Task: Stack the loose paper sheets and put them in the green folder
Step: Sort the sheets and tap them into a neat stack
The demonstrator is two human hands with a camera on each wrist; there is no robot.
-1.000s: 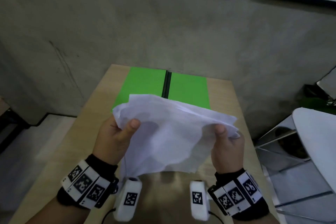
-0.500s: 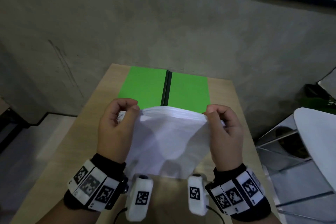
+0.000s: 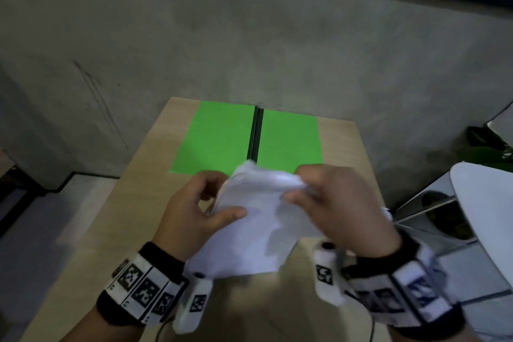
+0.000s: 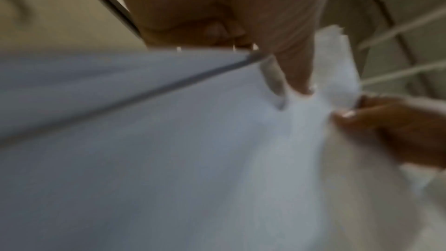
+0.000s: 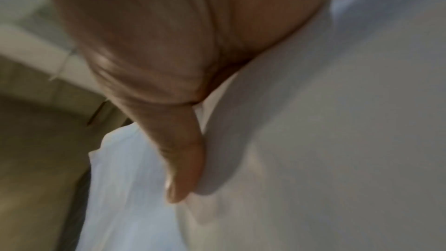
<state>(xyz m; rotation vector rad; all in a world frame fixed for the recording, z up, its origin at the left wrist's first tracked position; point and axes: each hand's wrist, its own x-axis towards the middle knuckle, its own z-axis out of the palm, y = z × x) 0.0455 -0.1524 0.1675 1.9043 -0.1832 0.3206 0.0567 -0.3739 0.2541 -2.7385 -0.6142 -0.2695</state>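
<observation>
No brand or readable writing shows anywhere; the only markings are black-and-white square code tags on the wristbands (image 3: pixel 144 289) and on the small white cameras under each wrist.

The left hand (image 3: pixel 191 214) grips the left side of the paper sheets (image 3: pixel 255 230): its thumb lies flat across the top of the near-left part of the stack and its curled fingers close round the left edge from behind. In the left wrist view one finger (image 4: pixel 289 60) presses down into the paper (image 4: pixel 193 159) near its far end, where the sheets bunch up.

The sheets hang as a loose, rumpled bundle between both hands, held up above the table (image 3: pixel 111 230), their far edge just overlapping the near edge of the green folder (image 3: pixel 216 141). The folder lies open and flat at the far end of the table, a dark spine down its middle.

The right hand (image 3: pixel 333 203) pinches the far-right corner of the bundle, fingers curled over the top; it is blurred. In the right wrist view the thumb (image 5: pixel 183 159) lies along the paper (image 5: pixel 337 140).
</observation>
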